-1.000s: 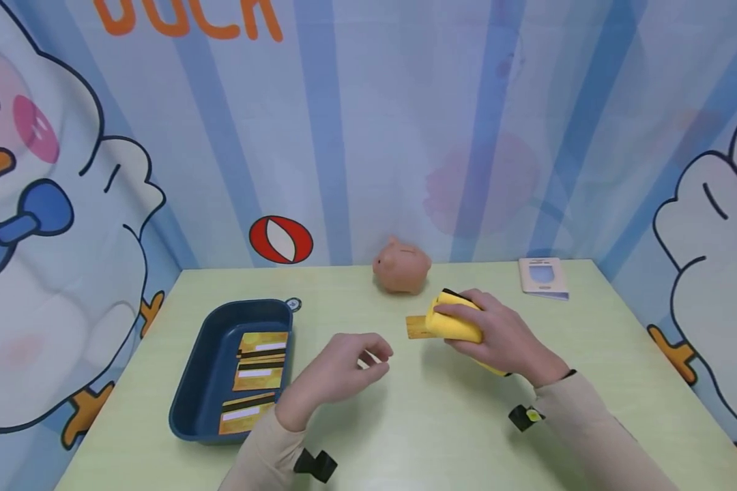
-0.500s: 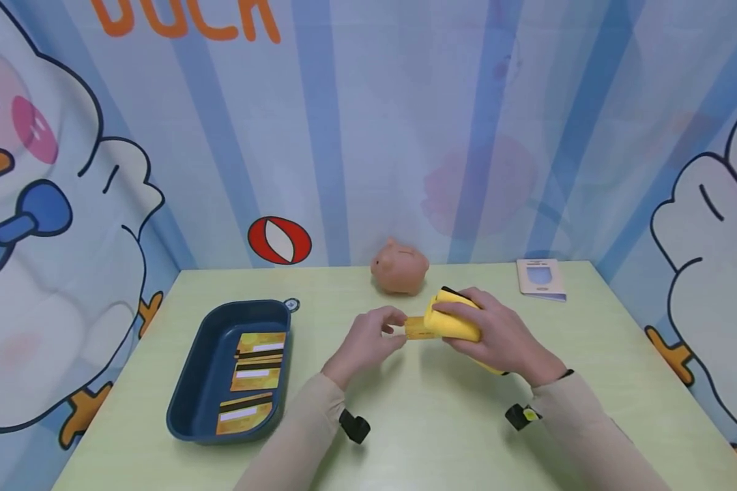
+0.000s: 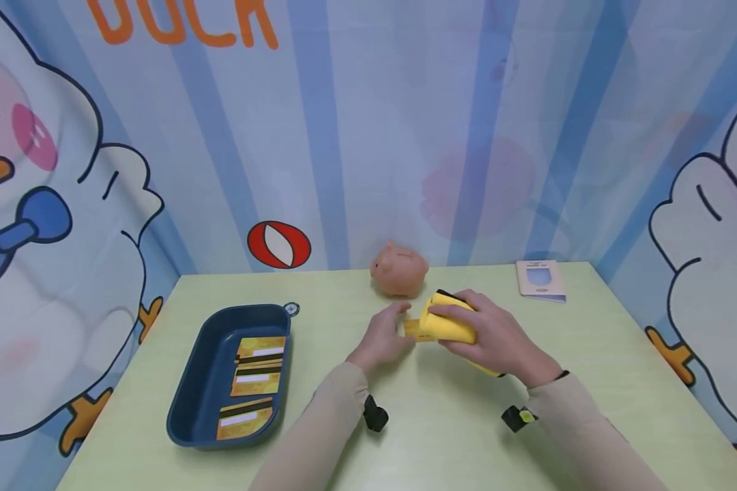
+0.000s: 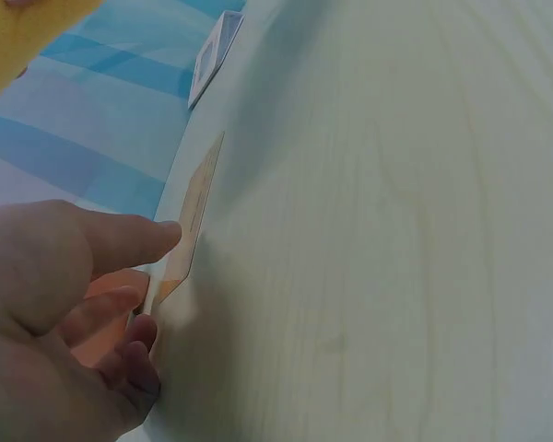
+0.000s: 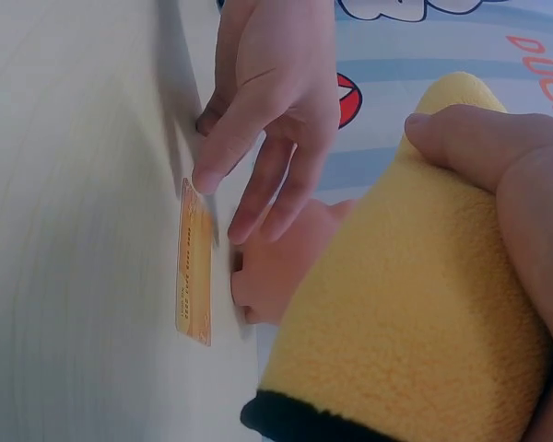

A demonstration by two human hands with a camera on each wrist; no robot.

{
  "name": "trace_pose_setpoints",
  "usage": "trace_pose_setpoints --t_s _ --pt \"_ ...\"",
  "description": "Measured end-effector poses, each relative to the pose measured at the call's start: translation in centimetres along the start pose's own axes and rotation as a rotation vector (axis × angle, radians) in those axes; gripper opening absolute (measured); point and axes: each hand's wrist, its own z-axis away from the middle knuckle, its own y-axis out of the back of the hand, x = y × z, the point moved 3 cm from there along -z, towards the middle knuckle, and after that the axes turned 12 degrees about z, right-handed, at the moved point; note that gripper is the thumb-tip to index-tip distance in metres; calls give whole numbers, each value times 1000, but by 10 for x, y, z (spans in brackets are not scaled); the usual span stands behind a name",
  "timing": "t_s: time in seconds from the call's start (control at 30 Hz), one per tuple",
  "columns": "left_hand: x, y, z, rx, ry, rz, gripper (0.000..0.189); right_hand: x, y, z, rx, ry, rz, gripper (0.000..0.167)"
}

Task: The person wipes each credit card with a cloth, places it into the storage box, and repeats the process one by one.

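My right hand point(image 3: 500, 337) grips a folded yellow fleece cloth point(image 5: 415, 267) with black edging, raised above the table. A gold bank card point(image 5: 195, 272) lies flat on the table; in the head view the cloth hides its right part. At the card's left end is my left hand point(image 3: 385, 337), its thumb and fingers spread apart. The left wrist view shows the thumb close over the near end of the card point(image 4: 194, 216); whether it touches, I cannot tell.
A blue tray point(image 3: 187, 382) with several gold cards stands at the left, a small round disc point(image 3: 291, 309) by its corner. A pink piggy bank point(image 3: 399, 271) sits at the back. At the back right lies a pale pink booklet point(image 3: 540, 279).
My left hand has moved right and away from the tray to the card's left end, and its fingers have spread. The right hand stays nearly still with the cloth.
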Motion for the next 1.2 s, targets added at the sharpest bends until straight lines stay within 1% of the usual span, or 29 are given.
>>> trace_pose_setpoints --t_s 0.13,0.23,0.5,0.63,0.77,1.0,1.2 --pt "-4 -4 -4 -2 21 -31 66 0 -1 1 0 4 -1 53" --pt "-5 -6 -6 0 20 -67 65 0 -1 1 -2 1 -4 52" --pt "-5 -6 -6 -6 -15 -114 57 -1 -3 3 -15 6 0 54" --pt "-3 -4 -5 -31 -6 -142 54 -1 -3 3 -17 9 4 54" --pt "-1 0 -4 -63 7 -146 53 -1 -4 3 -20 8 0 54" --pt "-5 3 -5 -113 27 -156 56 -5 -4 1 -28 7 -7 53" --pt "-6 5 -3 -151 81 -156 55 -6 -4 0 -40 0 -1 54"
